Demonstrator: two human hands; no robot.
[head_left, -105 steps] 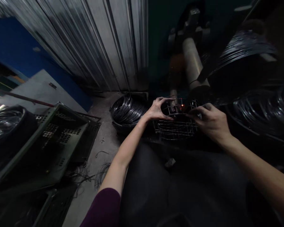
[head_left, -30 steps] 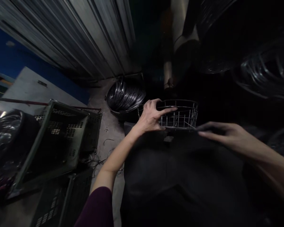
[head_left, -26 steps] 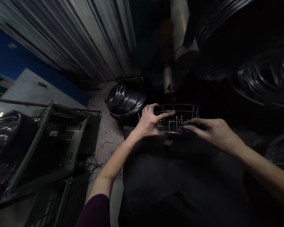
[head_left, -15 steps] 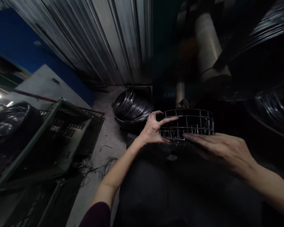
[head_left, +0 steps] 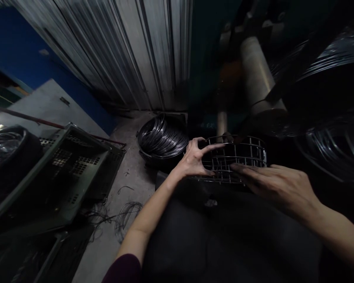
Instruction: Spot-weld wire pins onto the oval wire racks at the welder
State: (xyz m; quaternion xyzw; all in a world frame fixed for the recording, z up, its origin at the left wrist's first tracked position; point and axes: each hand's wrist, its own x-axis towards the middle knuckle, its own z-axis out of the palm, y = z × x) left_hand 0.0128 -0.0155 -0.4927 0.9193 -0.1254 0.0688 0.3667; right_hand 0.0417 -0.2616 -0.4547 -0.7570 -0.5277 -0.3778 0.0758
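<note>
A round metal wire basket (head_left: 238,151) is held up in front of me, its side bars and rings facing my view. My left hand (head_left: 194,159) grips its left side, thumb and forefinger spread along the lower and upper rings. On the right, my right hand (head_left: 274,182) lies against the lower near side, fingers pointing left; its thumb and part of the fingers' grip are hidden. Just beyond the basket, a metal rod (head_left: 222,124) of the machine points down toward the top ring; whether they touch I cannot tell.
A black tub (head_left: 147,157) of coiled wire stands on the floor beyond my left hand. Green plastic crates (head_left: 85,169) are at the left, with loose wire (head_left: 125,218) on the floor nearby. A thick machine cylinder (head_left: 259,74) hangs above right. Wire coils (head_left: 339,149) lie at the right.
The basket has turned slightly, its bars now sitting differently between my hands. Both hands keep nearly the same place. The view has shifted a little, with the crates further left.
</note>
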